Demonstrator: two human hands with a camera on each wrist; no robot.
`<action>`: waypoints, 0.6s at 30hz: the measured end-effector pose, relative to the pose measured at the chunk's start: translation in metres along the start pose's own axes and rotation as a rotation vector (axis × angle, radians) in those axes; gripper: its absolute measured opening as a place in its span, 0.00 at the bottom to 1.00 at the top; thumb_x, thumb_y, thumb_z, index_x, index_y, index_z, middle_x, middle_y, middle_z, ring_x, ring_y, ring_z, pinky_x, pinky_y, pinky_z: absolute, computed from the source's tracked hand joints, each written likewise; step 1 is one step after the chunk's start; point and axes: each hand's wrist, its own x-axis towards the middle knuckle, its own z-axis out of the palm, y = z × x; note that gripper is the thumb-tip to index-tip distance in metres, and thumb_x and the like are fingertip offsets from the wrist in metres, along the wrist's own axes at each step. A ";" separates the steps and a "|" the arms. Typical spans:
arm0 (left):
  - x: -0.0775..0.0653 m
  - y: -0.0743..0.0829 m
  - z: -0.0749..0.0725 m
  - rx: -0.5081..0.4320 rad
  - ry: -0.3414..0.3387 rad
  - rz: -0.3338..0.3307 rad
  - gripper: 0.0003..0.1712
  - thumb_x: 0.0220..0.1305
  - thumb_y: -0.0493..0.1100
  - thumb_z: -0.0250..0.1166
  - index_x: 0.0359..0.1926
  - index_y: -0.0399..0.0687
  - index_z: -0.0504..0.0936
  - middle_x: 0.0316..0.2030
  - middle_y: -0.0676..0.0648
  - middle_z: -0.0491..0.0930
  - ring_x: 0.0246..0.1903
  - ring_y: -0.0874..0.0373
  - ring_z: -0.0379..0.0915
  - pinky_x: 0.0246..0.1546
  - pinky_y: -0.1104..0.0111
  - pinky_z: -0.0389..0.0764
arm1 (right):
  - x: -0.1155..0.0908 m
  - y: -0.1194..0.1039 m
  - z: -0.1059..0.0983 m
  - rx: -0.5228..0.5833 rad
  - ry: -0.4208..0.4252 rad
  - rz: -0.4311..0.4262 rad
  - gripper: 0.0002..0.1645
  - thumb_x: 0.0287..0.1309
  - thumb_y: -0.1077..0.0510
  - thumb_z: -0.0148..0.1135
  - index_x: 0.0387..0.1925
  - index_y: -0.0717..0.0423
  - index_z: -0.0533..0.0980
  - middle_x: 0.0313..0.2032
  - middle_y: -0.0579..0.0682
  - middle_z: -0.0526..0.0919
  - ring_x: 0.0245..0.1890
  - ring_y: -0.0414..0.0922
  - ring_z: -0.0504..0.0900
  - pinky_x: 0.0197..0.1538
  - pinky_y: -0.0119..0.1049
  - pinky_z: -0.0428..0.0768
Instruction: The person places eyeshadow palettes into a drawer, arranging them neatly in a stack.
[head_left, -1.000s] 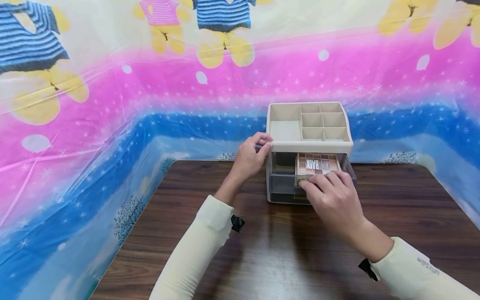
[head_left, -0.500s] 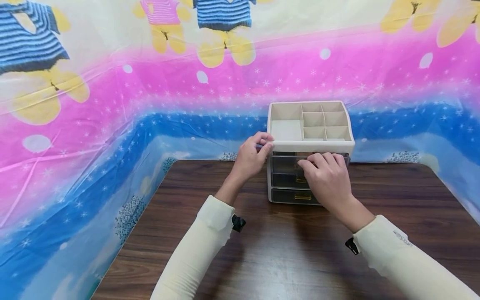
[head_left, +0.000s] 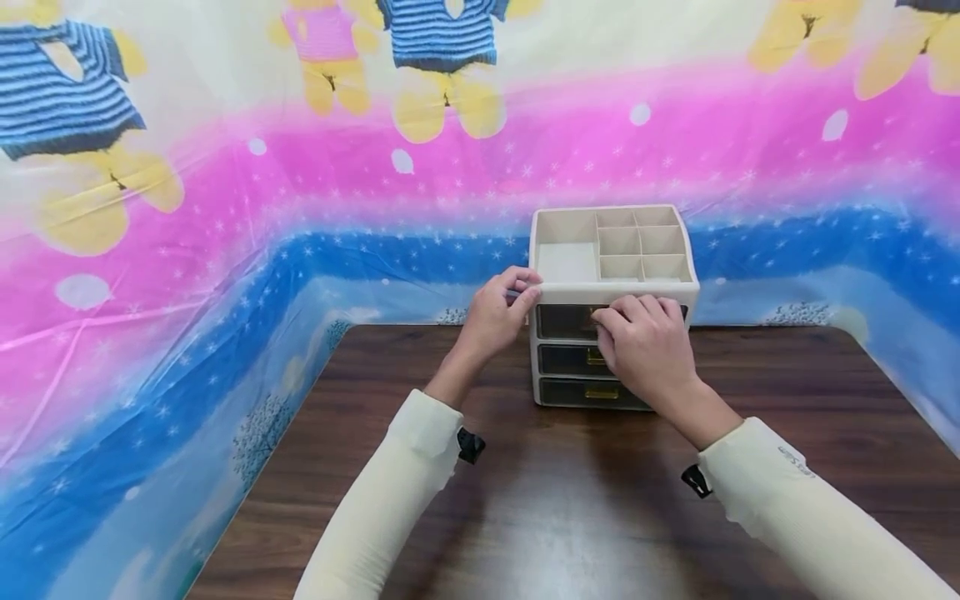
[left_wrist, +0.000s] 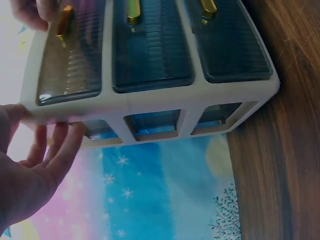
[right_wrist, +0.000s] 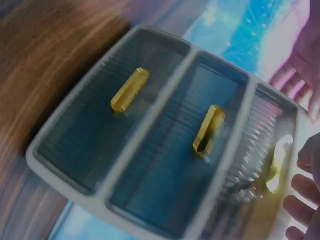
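Note:
A cream desktop drawer organizer (head_left: 573, 293) with three dark see-through drawers stands at the back of the table. My left hand (head_left: 495, 315) holds its upper left corner, thumb at the front edge and fingers against the side wall (left_wrist: 127, 127). All three drawers sit flush in the frame. My right hand (head_left: 651, 342) is at the top drawer (head_left: 564, 322), fingers loosely bent. In the right wrist view the fingertips (right_wrist: 299, 207) are beside the top drawer's gold handle (right_wrist: 278, 162), not around it. A tan shape shows through that drawer's front.
The organizer's open top has one large compartment (head_left: 567, 260) and several small ones (head_left: 621, 242). It stands on a dark wooden table (head_left: 555, 500). A cloth (head_left: 375, 250) with bears and snowflakes hangs behind and at the sides.
The top drawer, pulled out a second ago with a palette showing inside, has slid in flush. My right hand has moved away from me with it. My left hand has stayed at the corner.

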 end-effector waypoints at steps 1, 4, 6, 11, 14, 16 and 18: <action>-0.001 -0.001 -0.002 0.008 -0.009 -0.002 0.14 0.76 0.48 0.57 0.57 0.52 0.79 0.50 0.45 0.80 0.52 0.48 0.81 0.48 0.57 0.85 | 0.001 0.002 -0.003 0.015 -0.003 0.009 0.07 0.58 0.60 0.68 0.37 0.57 0.86 0.34 0.56 0.87 0.35 0.59 0.83 0.41 0.55 0.77; -0.009 -0.003 -0.014 0.076 -0.029 -0.001 0.21 0.76 0.50 0.58 0.66 0.57 0.75 0.59 0.43 0.78 0.59 0.46 0.78 0.55 0.53 0.83 | 0.004 0.013 -0.020 0.067 -0.035 0.103 0.11 0.59 0.59 0.65 0.41 0.59 0.85 0.38 0.59 0.87 0.39 0.61 0.83 0.43 0.58 0.76; -0.015 -0.003 -0.025 0.150 -0.038 -0.012 0.28 0.75 0.52 0.59 0.72 0.60 0.69 0.67 0.43 0.73 0.66 0.46 0.72 0.61 0.49 0.79 | 0.007 0.026 -0.035 0.082 -0.090 0.212 0.15 0.60 0.57 0.63 0.45 0.60 0.84 0.43 0.62 0.85 0.43 0.63 0.81 0.46 0.61 0.75; -0.030 -0.004 -0.049 0.352 -0.101 -0.056 0.37 0.73 0.60 0.59 0.78 0.62 0.60 0.76 0.46 0.61 0.76 0.46 0.57 0.72 0.43 0.65 | 0.002 0.062 -0.065 0.077 -0.351 0.504 0.29 0.68 0.49 0.58 0.64 0.61 0.74 0.62 0.69 0.75 0.60 0.71 0.70 0.57 0.72 0.67; -0.037 -0.009 -0.054 0.471 -0.154 -0.077 0.38 0.73 0.64 0.56 0.78 0.63 0.58 0.77 0.45 0.59 0.77 0.43 0.54 0.73 0.36 0.56 | -0.013 0.081 -0.071 0.083 -0.530 0.590 0.40 0.73 0.39 0.51 0.72 0.63 0.64 0.70 0.72 0.64 0.67 0.76 0.61 0.62 0.78 0.58; -0.043 -0.015 -0.052 0.550 -0.181 -0.107 0.39 0.73 0.68 0.52 0.79 0.66 0.56 0.79 0.43 0.56 0.78 0.38 0.50 0.73 0.30 0.48 | -0.026 0.091 -0.070 0.088 -0.644 0.609 0.49 0.73 0.32 0.45 0.76 0.65 0.57 0.73 0.74 0.58 0.69 0.78 0.55 0.63 0.80 0.53; -0.050 -0.021 -0.047 0.616 -0.216 -0.155 0.41 0.73 0.72 0.46 0.81 0.69 0.50 0.81 0.42 0.47 0.79 0.34 0.42 0.71 0.26 0.39 | -0.041 0.098 -0.066 0.106 -0.760 0.610 0.56 0.70 0.25 0.39 0.79 0.64 0.48 0.75 0.75 0.49 0.71 0.81 0.48 0.64 0.82 0.48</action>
